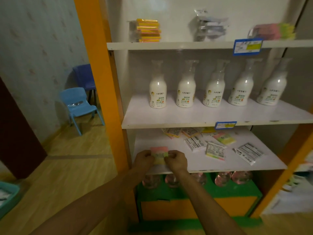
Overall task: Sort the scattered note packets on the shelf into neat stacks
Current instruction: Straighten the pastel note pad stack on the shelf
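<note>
A pink, green and yellow note packet (159,152) sits at the front left of the lower white shelf (194,162). My left hand (143,158) grips its left side and my right hand (176,160) grips its right side. Several more note packets lie scattered on the same shelf: a white-backed one (194,143), one with a coloured edge (215,150), a pink-green-yellow one (224,138), a white-backed one at the right (249,152) and a few at the back (174,132).
White bottles (157,89) stand in a row on the shelf above. The top shelf holds a yellow stack (149,30), a clear-wrapped stack (210,28) and a pink-green stack (274,31). An orange shelf post (108,99) stands left. Blue chairs (79,104) stand by the wall.
</note>
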